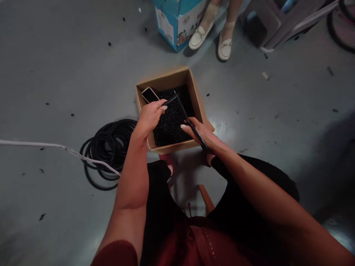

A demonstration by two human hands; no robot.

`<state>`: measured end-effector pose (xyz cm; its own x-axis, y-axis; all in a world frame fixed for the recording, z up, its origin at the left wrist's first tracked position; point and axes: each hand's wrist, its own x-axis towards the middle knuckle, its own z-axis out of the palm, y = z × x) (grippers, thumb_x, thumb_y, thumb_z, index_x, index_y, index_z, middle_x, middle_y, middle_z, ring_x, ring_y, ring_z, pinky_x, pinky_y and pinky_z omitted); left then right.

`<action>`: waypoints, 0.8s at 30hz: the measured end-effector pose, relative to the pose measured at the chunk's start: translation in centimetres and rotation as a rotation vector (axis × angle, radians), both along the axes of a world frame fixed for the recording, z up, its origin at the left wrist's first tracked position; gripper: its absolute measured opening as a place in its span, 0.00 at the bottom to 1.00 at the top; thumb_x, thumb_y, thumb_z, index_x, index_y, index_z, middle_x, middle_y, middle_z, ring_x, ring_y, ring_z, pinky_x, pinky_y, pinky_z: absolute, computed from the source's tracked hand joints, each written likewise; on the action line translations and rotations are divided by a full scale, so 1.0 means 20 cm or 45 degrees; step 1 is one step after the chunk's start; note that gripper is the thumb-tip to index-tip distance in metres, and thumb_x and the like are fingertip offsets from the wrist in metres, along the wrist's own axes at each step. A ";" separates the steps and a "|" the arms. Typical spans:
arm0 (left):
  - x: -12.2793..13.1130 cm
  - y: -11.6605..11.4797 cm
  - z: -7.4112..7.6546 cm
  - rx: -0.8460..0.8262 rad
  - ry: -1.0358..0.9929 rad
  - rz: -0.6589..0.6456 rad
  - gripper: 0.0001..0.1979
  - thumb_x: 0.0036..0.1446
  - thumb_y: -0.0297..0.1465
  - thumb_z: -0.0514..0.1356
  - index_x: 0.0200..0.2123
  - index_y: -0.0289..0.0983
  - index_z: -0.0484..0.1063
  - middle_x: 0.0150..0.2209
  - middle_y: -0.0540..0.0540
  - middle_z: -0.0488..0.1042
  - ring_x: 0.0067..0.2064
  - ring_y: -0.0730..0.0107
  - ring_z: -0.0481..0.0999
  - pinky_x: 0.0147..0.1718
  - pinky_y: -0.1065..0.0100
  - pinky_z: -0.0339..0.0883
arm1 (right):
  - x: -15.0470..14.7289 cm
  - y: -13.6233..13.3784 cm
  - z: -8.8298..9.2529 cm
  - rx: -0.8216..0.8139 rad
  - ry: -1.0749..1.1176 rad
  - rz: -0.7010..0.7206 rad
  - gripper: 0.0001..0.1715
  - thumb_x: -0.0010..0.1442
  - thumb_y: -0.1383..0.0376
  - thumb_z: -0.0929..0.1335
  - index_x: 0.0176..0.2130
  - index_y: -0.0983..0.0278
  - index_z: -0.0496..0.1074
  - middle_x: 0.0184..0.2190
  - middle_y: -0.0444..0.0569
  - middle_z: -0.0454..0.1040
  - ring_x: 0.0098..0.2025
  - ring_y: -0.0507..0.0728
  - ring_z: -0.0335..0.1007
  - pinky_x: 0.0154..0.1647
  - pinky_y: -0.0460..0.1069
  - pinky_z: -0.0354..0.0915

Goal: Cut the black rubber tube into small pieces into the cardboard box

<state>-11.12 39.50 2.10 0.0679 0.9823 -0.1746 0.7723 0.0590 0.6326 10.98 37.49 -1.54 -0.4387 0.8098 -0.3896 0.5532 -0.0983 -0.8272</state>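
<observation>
My left hand (149, 115) pinches a short, ribbed black strip (171, 99) between thumb and fingertips. A long, thin black strip (181, 108) runs through my right hand (200, 132), whose fingers are closed around it. The two strips meet at a corner above the box; whether they are one piece I cannot tell. Below them is an open cardboard box (163, 82), holding a mass of small, shiny black pieces (170, 127). A flat, phone-like object with a black face and light rim (150, 95) leans in its far left corner, close to my left hand.
Coiled black tubing (104, 147) lies on the floor left of the box, with a pale cable (63, 147) across it. Beyond are a blue carton (168, 24), another person's white shoes (225, 48) and a grey plastic stool (266, 27). Black scraps dot the floor.
</observation>
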 end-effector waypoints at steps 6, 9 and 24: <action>0.04 0.00 0.00 -0.094 -0.057 -0.036 0.18 0.60 0.30 0.51 0.49 0.36 0.75 0.39 0.45 0.77 0.40 0.68 0.73 0.43 0.68 0.64 | -0.02 0.00 0.01 -0.039 0.056 0.015 0.33 0.60 0.43 0.63 0.54 0.62 0.64 0.47 0.54 0.74 0.48 0.63 0.70 0.49 0.56 0.63; 0.07 0.00 0.02 -0.133 -0.079 -0.033 0.18 0.60 0.30 0.52 0.51 0.35 0.74 0.41 0.45 0.78 0.40 0.68 0.73 0.44 0.68 0.64 | -0.02 0.01 0.00 -0.037 0.091 -0.022 0.33 0.60 0.43 0.63 0.54 0.62 0.65 0.48 0.54 0.73 0.49 0.62 0.69 0.49 0.56 0.63; 0.09 -0.01 0.01 -0.263 -0.222 -0.087 0.19 0.59 0.31 0.54 0.53 0.37 0.74 0.44 0.46 0.78 0.39 0.70 0.74 0.43 0.69 0.67 | -0.01 0.02 0.01 -0.070 0.077 -0.028 0.29 0.61 0.44 0.60 0.50 0.62 0.66 0.43 0.52 0.74 0.44 0.61 0.70 0.44 0.54 0.63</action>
<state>-9.31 39.22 2.39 0.1792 0.9192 -0.3506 0.6593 0.1523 0.7363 10.84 37.87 -1.39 -0.4451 0.7977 -0.4069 0.4994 -0.1561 -0.8522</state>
